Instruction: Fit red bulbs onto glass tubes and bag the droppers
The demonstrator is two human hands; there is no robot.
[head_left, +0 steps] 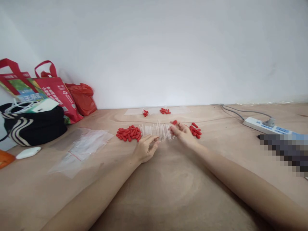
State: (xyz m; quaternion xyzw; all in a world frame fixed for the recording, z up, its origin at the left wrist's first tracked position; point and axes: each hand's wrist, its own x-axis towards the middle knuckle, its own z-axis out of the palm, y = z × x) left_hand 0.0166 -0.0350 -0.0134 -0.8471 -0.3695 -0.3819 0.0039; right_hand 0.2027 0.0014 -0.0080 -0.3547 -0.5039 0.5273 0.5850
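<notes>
A heap of thin clear tubes (155, 130) lies on the wooden table (168, 186) between two piles of small red caps. The bigger pile of red caps (129, 133) is to the left, a smaller pile of red caps (195, 130) to the right. My left hand (145, 148) rests just in front of the tubes with its fingers curled in a pinch; what they hold is too small to name. My right hand (181, 131) lies at the right end of the tubes, fingers closed, with a single red cap (175, 122) at its fingertips.
Clear zip bags (83, 147) lie left of the piles. Further back sit more red caps (165, 111) on flat bags. Red shopping bags (51, 88) and a black striped bag (31, 123) stand at the left. A white power strip (267, 127) is at the right.
</notes>
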